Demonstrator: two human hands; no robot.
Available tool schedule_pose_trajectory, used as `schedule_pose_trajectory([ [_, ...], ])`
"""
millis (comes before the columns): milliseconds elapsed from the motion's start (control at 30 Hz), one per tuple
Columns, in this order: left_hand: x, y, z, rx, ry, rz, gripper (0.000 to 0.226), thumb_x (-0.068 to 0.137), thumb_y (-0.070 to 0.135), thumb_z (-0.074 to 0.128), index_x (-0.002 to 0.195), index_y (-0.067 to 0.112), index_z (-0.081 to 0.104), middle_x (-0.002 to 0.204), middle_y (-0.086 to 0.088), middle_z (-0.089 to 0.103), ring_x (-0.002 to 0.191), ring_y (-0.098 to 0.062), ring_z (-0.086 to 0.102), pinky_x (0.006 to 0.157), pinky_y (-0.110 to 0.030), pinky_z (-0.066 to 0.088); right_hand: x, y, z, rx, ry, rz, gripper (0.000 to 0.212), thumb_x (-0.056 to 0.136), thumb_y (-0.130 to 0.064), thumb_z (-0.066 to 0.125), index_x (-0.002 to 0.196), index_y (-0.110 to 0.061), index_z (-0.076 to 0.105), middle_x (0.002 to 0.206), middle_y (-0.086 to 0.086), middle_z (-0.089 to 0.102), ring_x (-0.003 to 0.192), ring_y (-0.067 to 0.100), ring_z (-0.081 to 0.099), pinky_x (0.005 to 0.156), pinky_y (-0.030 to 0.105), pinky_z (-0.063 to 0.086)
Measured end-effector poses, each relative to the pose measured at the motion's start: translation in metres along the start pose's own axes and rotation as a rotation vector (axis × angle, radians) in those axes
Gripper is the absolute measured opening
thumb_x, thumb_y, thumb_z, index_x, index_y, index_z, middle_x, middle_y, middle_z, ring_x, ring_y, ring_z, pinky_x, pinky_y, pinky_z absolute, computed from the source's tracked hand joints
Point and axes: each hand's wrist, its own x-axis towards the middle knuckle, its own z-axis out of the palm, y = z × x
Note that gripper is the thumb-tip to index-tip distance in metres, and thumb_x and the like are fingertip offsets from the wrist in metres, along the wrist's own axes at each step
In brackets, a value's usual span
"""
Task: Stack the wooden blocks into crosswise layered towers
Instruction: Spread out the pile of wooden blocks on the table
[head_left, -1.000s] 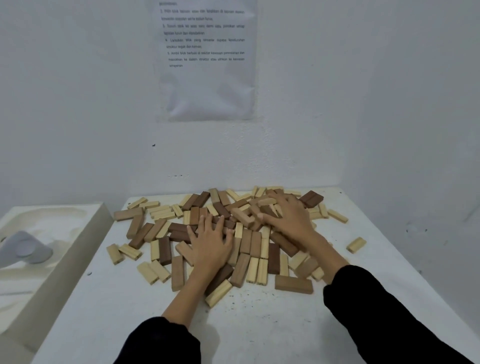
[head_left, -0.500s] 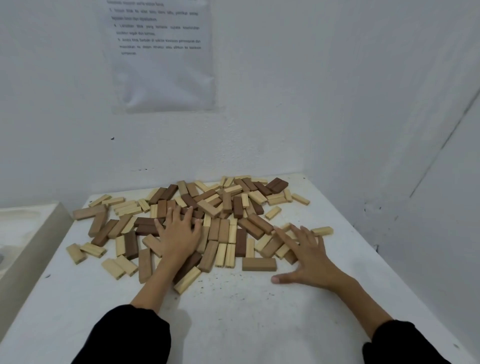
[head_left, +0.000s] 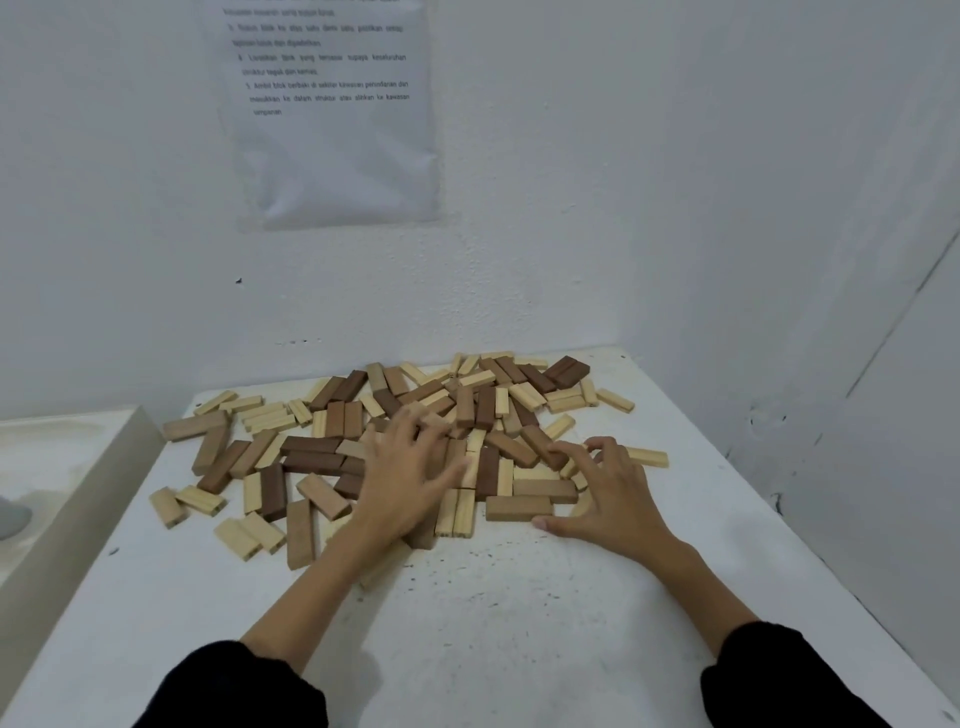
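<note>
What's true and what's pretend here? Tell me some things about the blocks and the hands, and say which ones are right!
1. The blocks lie in a loose, flat pile on the white table. True.
2. A tall tower stands on the table. False: no tower is built, and the blocks just lie scattered.
3. Both hands are at the pile. True: the left hand is spread over the middle, and the right hand is at the right edge.
4. All the blocks are one colour. False: some are pale, some are brown.
5. A sheet of paper hangs on the wall behind the table. True.
</note>
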Motion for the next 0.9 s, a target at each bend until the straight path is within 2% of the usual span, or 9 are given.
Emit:
schedule_pose_trajectory([
  [67,-0.009,0.019,0.006,0.065,-0.180,0.096,0.103,0.062,0.093,0.011,0.142,0.032,0.035,0.154,0.004,0.019,0.143,-0.014,0.008,0.115,-0.046,-0.009,0.002,0.000,0.000,-0.002,0.010,0.005,0.098,0.049,-0.086,0.045,0.138,-0.046,0.033,0.116,0.002,0.038,0.103,0.016,0.042,0.082,0.027,0.029],
  [133,-0.016,0.026,0.019,0.168,-0.283,0.171,0.115,0.055,0.097,0.005,0.148,0.031,0.019,0.157,0.005,0.007,0.144,-0.014,-0.001,0.116,-0.045,-0.009,0.005,-0.001,-0.001,-0.002,0.016,0.015,0.098,0.048,-0.086,0.045,0.138,-0.051,0.027,0.108,0.000,0.035,0.097,0.015,0.041,0.079,0.027,0.031],
  [267,-0.018,0.022,0.027,0.264,-0.290,0.179,0.118,0.057,0.096,0.010,0.151,0.024,0.009,0.155,0.004,0.013,0.142,-0.015,0.007,0.116,-0.039,0.003,0.006,-0.003,-0.002,0.005,0.021,0.035,0.098,0.048,-0.084,0.048,0.136,-0.044,0.035,0.107,-0.005,0.034,0.100,0.014,0.041,0.079,0.027,0.032],
  [400,-0.017,0.027,0.026,0.284,-0.249,0.105,0.128,0.051,0.099,0.006,0.150,0.019,0.012,0.152,-0.003,0.015,0.140,-0.020,0.011,0.114,-0.038,0.009,0.005,-0.002,0.000,-0.059,0.024,-0.034,0.081,0.056,-0.081,0.047,0.125,-0.039,0.051,0.126,-0.004,0.042,0.101,0.016,0.044,0.077,0.030,0.035],
  [533,-0.015,0.030,0.030,0.246,-0.313,0.017,0.121,0.051,0.096,0.018,0.149,0.026,0.008,0.159,-0.004,-0.005,0.146,-0.024,-0.010,0.115,-0.052,-0.002,0.001,-0.005,-0.002,-0.119,0.025,-0.026,0.092,0.057,-0.079,0.043,0.138,-0.035,0.040,0.106,-0.010,0.040,0.094,0.013,0.042,0.073,0.026,0.035],
  [600,-0.015,0.027,0.029,0.272,-0.282,0.040,0.118,0.050,0.098,0.013,0.146,0.029,0.016,0.159,-0.001,0.003,0.146,-0.023,-0.004,0.115,-0.052,0.004,0.002,-0.008,-0.001,-0.107,0.024,0.005,0.100,0.055,-0.077,0.043,0.144,-0.035,0.026,0.100,-0.010,0.038,0.091,0.012,0.040,0.071,0.026,0.039],
  [667,-0.017,0.024,0.025,0.314,-0.219,0.097,0.119,0.052,0.098,0.000,0.143,0.027,0.025,0.156,0.003,0.017,0.144,-0.019,0.009,0.112,-0.044,0.013,0.003,-0.011,-0.002,-0.096,0.013,0.045,0.105,0.052,-0.078,0.042,0.144,-0.035,0.019,0.099,-0.005,0.039,0.090,0.012,0.039,0.070,0.026,0.042],
  [800,-0.018,0.021,0.020,0.282,-0.208,0.105,0.123,0.051,0.098,0.001,0.147,0.024,0.022,0.149,0.003,0.025,0.136,-0.020,0.021,0.108,-0.040,0.017,0.004,-0.010,-0.005,-0.062,-0.009,0.072,0.100,0.050,-0.077,0.044,0.139,-0.035,0.025,0.099,-0.004,0.040,0.089,0.010,0.039,0.066,0.023,0.040],
  [900,-0.014,0.021,0.021,0.280,-0.206,0.056,0.123,0.047,0.099,0.004,0.142,0.025,0.029,0.140,0.001,0.028,0.128,-0.019,0.024,0.106,-0.038,0.020,0.001,-0.008,-0.006,-0.031,0.002,0.083,0.081,0.059,-0.067,0.064,0.128,-0.034,0.038,0.097,-0.005,0.044,0.088,0.011,0.044,0.062,0.021,0.037],
])
